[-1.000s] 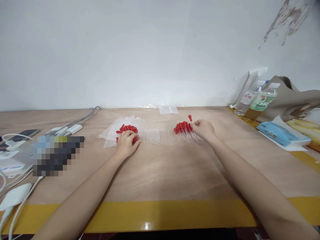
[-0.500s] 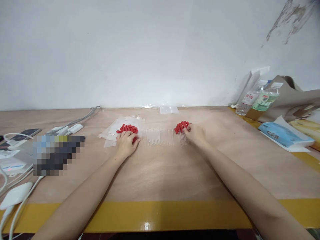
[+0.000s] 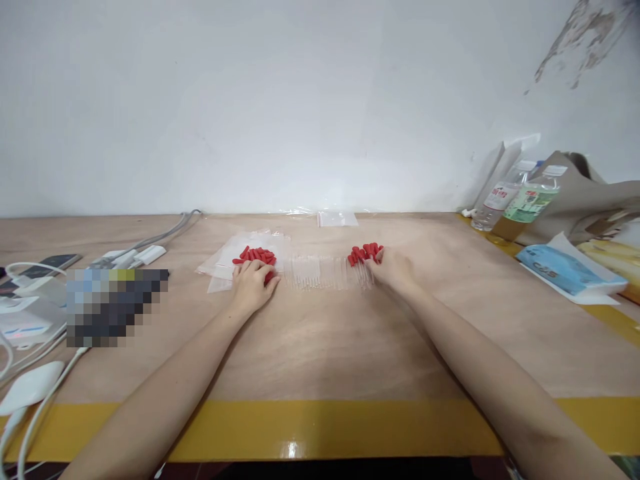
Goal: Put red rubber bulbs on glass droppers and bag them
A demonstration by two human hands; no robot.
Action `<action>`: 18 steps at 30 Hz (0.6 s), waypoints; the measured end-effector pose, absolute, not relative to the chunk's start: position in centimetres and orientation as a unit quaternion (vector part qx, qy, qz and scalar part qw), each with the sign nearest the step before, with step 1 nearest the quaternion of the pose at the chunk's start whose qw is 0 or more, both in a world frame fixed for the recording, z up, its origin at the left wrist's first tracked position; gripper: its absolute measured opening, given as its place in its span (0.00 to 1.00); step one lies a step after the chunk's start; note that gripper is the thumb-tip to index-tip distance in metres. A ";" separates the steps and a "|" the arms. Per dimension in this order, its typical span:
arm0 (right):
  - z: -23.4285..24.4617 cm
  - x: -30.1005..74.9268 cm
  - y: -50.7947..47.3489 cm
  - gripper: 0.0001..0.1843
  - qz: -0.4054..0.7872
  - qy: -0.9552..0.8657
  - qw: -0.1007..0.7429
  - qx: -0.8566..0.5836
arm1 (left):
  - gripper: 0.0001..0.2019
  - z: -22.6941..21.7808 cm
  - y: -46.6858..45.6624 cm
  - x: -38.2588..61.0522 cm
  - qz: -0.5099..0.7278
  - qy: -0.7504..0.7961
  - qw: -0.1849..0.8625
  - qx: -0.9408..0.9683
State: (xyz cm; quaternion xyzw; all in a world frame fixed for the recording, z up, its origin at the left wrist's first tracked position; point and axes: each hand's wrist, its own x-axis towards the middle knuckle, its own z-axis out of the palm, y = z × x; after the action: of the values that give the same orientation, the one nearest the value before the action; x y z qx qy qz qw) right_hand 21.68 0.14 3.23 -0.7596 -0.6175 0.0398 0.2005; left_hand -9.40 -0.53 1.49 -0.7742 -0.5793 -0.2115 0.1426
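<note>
My left hand (image 3: 253, 283) rests at the near side of a pile of red rubber bulbs (image 3: 257, 255), fingers bent over them and thumb apart; no bulb is plainly gripped. Under the pile lie clear plastic bags (image 3: 223, 257). Thin glass tubes (image 3: 315, 272) are laid side by side in a row in the middle. At the row's right end, several glass droppers with red bulbs (image 3: 367, 252) lie together, bulbs pointing away from me. My right hand (image 3: 393, 267) pinches the rightmost dropper near its bulb between thumb and forefinger; the fingertips partly hide it.
A small clear bag (image 3: 338, 219) lies by the wall. To the right stand two bottles (image 3: 530, 200) and a blue tissue pack (image 3: 570, 270). On the left are white chargers and cables (image 3: 35, 320), a phone (image 3: 50, 265) and a blurred-out object (image 3: 115, 307). Yellow tape (image 3: 260, 427) edges the table.
The red bulbs by my right hand have shifted slightly and their tilt differs. My right hand has barely moved. My left hand stays at the pile.
</note>
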 end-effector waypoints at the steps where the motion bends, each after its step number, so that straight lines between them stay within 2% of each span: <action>1: 3.0 21.5 0.2 0.12 0.026 -0.620 0.219 -0.753 | 0.10 1.5 -0.5 -9.4 -0.212 -0.579 0.142 -0.774; 4: 2.3 21.0 0.6 0.11 -0.013 -0.634 0.243 -0.734 | 0.10 1.5 -0.6 -9.4 -0.216 -0.578 0.141 -0.774; 10: 2.4 21.4 0.8 0.10 0.013 -0.657 0.198 -0.727 | 0.09 1.5 -0.6 -9.4 -0.219 -0.581 0.131 -0.773; 14: 2.5 21.9 0.8 0.14 0.017 -0.663 0.164 -0.730 | 0.09 1.5 -0.6 -9.4 -0.217 -0.581 0.129 -0.773; 18: 2.1 21.8 1.1 0.18 0.009 -0.654 0.170 -0.737 | 0.09 1.5 -0.5 -9.4 -0.216 -0.582 0.133 -0.773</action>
State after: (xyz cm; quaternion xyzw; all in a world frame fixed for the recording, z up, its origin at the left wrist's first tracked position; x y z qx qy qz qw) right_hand 21.78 1.14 2.08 -0.7372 -0.6539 0.0089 0.1701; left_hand -9.43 -0.53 1.46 -0.7731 -0.5817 -0.2156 0.1326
